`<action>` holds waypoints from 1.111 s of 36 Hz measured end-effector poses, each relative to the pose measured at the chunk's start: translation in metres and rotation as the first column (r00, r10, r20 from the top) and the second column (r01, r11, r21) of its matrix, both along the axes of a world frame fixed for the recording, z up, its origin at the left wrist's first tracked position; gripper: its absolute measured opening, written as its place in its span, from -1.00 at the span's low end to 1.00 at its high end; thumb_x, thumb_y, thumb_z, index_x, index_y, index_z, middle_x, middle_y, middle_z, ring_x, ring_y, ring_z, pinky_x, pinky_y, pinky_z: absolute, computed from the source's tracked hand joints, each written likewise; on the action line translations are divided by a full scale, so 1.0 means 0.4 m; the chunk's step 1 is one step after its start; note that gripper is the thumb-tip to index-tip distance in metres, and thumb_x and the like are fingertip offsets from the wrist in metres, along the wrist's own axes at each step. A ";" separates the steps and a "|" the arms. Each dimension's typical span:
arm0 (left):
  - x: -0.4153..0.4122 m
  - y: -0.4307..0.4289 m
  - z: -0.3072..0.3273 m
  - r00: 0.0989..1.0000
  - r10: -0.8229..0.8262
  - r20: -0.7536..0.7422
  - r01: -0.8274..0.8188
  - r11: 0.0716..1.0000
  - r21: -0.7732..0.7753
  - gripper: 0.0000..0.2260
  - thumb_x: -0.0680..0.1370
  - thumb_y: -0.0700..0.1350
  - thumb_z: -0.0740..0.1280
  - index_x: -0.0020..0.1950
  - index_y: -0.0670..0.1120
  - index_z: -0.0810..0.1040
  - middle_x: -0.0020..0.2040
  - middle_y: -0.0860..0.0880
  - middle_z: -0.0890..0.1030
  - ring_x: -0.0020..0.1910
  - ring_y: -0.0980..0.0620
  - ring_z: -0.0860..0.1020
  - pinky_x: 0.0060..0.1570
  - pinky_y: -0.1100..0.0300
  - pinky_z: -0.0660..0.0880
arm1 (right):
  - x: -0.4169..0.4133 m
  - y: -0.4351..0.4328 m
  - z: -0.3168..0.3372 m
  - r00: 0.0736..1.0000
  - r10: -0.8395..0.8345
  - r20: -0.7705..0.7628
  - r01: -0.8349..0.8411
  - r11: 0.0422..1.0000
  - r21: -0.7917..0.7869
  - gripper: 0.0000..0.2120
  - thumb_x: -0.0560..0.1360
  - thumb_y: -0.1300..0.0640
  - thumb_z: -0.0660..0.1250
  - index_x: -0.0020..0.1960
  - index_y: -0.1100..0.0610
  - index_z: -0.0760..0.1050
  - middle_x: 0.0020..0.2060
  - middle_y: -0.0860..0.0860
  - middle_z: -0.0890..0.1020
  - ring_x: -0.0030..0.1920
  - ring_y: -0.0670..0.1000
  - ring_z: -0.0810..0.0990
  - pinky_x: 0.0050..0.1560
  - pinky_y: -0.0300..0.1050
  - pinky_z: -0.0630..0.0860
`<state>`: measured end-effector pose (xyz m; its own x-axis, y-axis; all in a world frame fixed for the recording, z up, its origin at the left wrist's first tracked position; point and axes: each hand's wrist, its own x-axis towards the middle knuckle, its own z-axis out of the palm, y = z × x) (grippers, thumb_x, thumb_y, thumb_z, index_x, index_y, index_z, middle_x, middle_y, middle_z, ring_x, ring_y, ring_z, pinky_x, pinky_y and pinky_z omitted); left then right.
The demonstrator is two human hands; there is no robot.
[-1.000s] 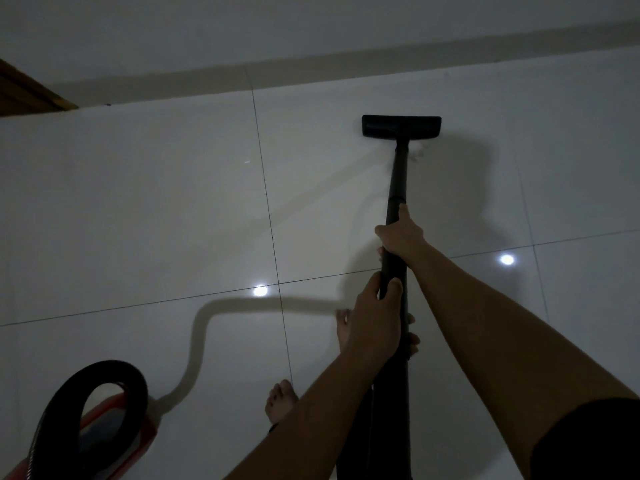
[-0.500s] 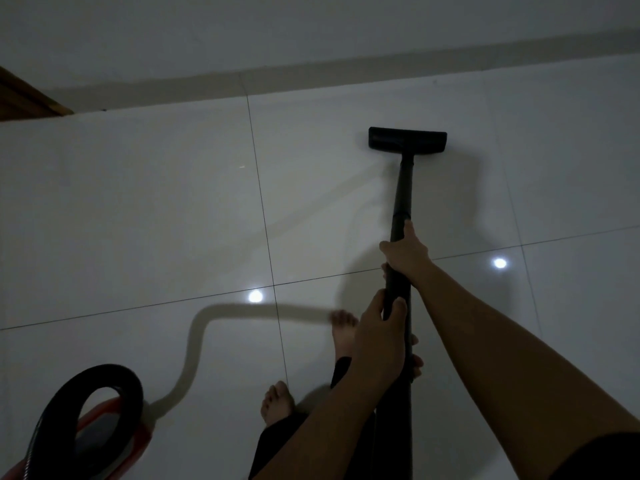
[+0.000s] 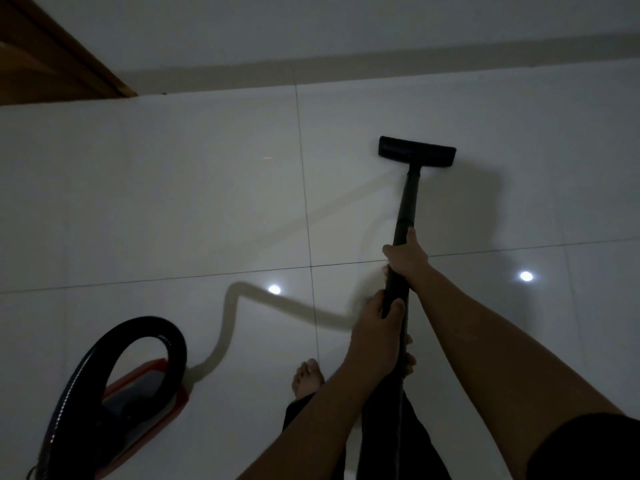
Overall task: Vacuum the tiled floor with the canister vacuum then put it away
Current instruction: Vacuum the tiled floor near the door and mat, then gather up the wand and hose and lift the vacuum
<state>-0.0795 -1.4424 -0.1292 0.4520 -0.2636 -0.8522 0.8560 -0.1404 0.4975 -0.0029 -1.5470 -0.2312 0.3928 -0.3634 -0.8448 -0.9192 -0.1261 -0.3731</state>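
Observation:
A black vacuum wand (image 3: 409, 199) runs from my hands out to a flat black floor head (image 3: 416, 151) resting on the glossy white tiled floor (image 3: 173, 202). My right hand (image 3: 407, 255) grips the wand higher up the tube. My left hand (image 3: 377, 327) grips it lower, nearer my body. The red canister (image 3: 152, 393) sits at the lower left, with the black ribbed hose (image 3: 145, 327) arching over it. The lower wand is hidden behind my arms.
A wall with a pale skirting band (image 3: 381, 69) runs along the far edge of the floor. A brown wooden door frame (image 3: 59, 60) stands at the top left. My bare left foot (image 3: 308, 377) rests on the tile between canister and wand.
The floor head has slid back toward me, away from the wall. My view has shifted, so the door frame and canister show more, and my forward foot is now hidden.

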 end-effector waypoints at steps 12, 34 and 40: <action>-0.092 0.287 -0.005 0.990 -0.088 0.108 0.083 0.995 0.049 -0.74 0.62 -0.06 0.14 0.32 0.04 0.37 -0.34 -0.07 0.49 -0.55 0.06 0.47 -0.57 0.26 0.48 | -0.099 0.278 -0.035 0.993 -0.117 0.023 0.114 0.986 0.118 -0.24 0.55 0.24 0.16 0.55 -0.14 -0.20 -0.06 0.21 0.50 -0.42 0.06 0.50 -0.39 -0.07 0.48; 0.081 0.478 0.061 0.825 -0.556 -0.098 0.564 0.802 0.195 -0.44 0.53 -0.09 0.34 0.48 0.05 0.21 0.06 -0.11 0.54 -0.17 -0.07 0.63 -0.14 0.16 0.60 | -0.116 0.370 0.054 0.892 -0.442 -0.095 0.403 0.679 0.613 -0.14 0.59 0.28 0.23 0.53 -0.16 -0.33 0.40 0.19 0.36 0.07 0.12 0.59 0.24 0.12 0.49; 0.119 0.508 0.078 0.723 -0.691 -0.008 0.576 0.597 0.559 -0.53 0.52 -0.02 0.34 0.42 0.04 0.36 0.25 -0.08 0.56 0.18 -0.05 0.53 0.08 0.23 0.34 | -0.105 0.384 0.060 0.968 -0.251 0.027 0.197 0.817 0.542 -0.29 0.58 0.27 0.25 0.57 0.01 -0.07 0.43 0.19 0.34 0.31 0.15 0.48 0.23 -0.02 0.49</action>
